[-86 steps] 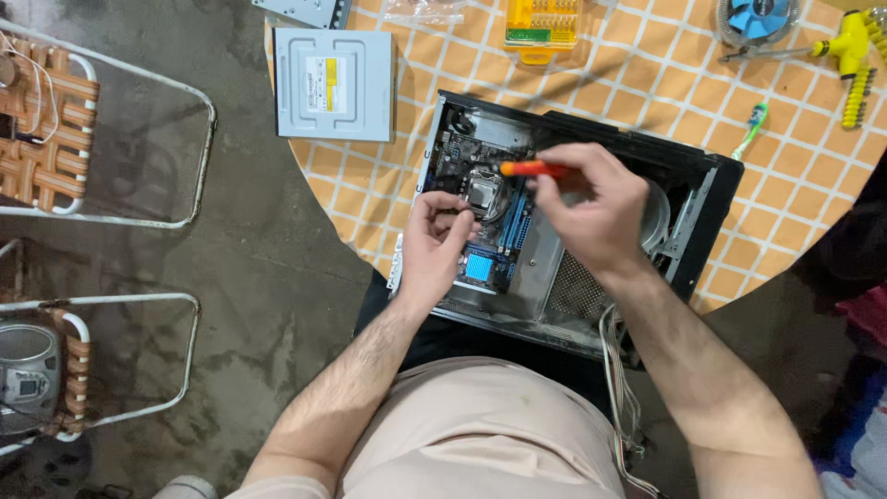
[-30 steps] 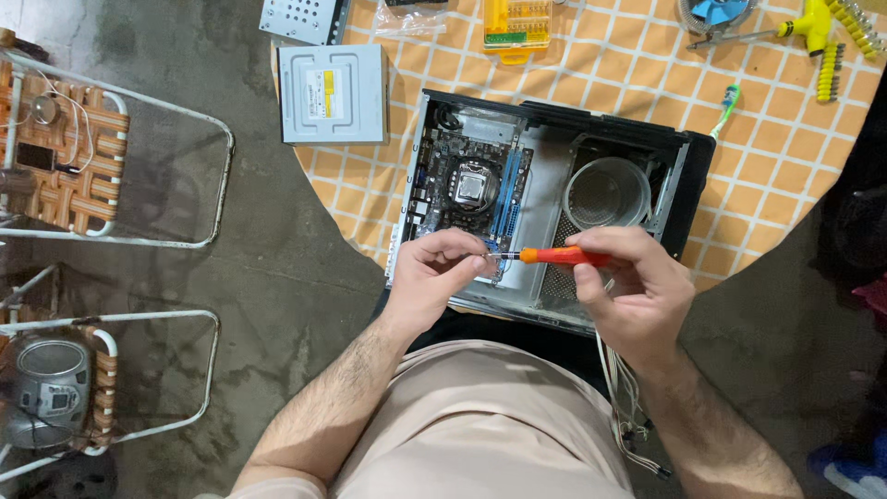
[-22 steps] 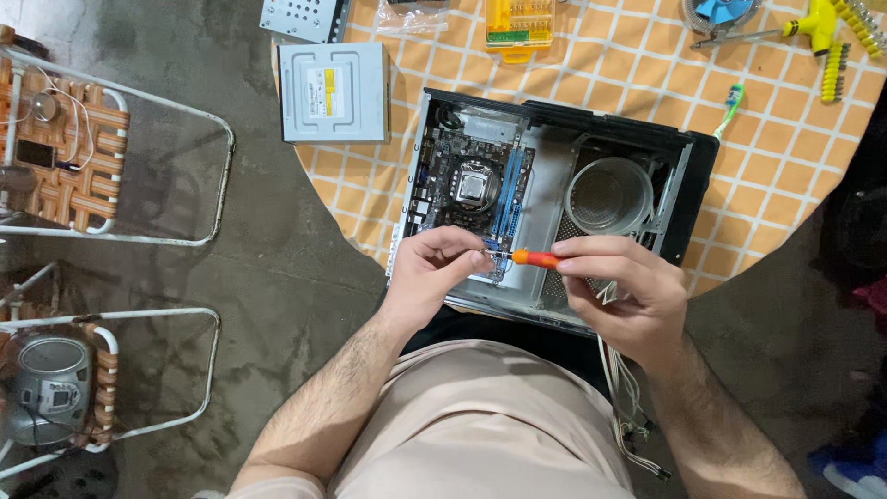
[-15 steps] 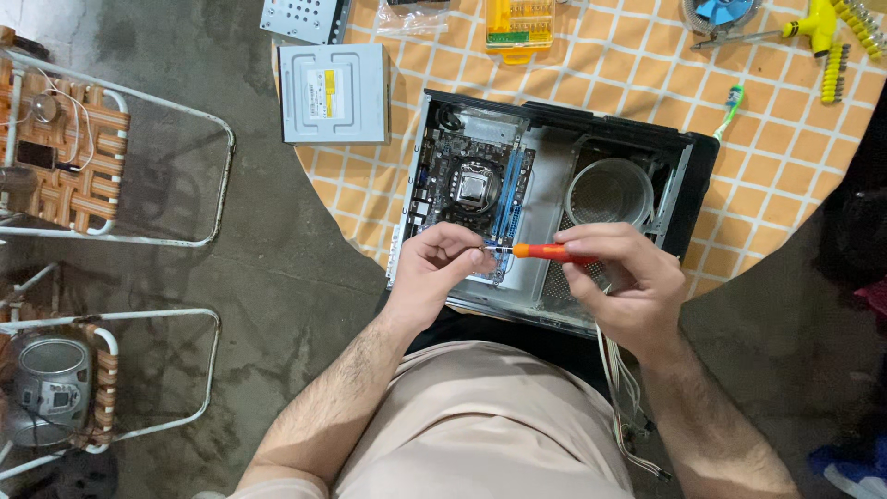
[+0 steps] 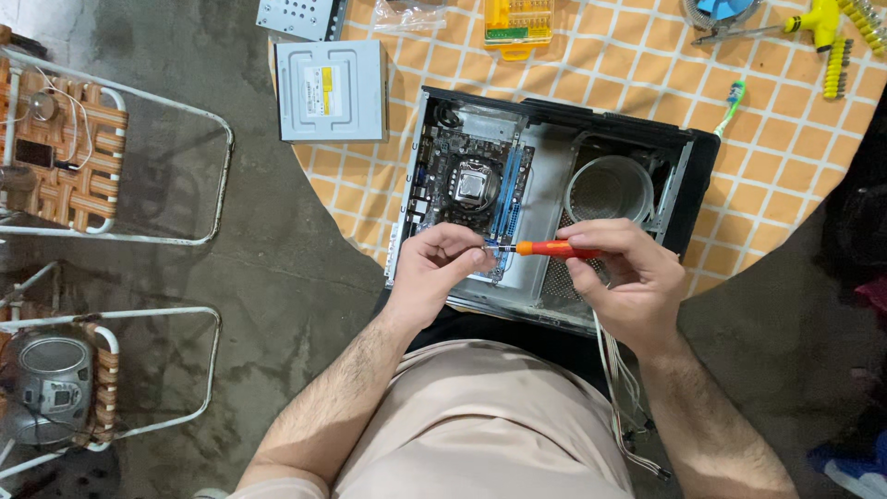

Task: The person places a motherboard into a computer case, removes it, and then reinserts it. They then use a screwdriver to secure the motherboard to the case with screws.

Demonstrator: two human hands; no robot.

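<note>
An open black computer case lies on a round table with an orange checked cloth. Inside it sit a dark motherboard with blue slots and a round grey fan housing. My right hand grips a red-handled screwdriver lying level, its tip pointing left. My left hand pinches at that tip, fingers closed around something too small to make out, over the case's near edge.
A grey optical drive lies left of the case. A yellow bit box, a yellow driver and a green brush lie on the far cloth. Two metal-framed chairs stand left, one holding a grey radio. Cables hang off the case.
My hands have come back from deep inside the case to its near edge. Over the last second they hold nearly still, with the screwdriver tip meeting my left fingers.
</note>
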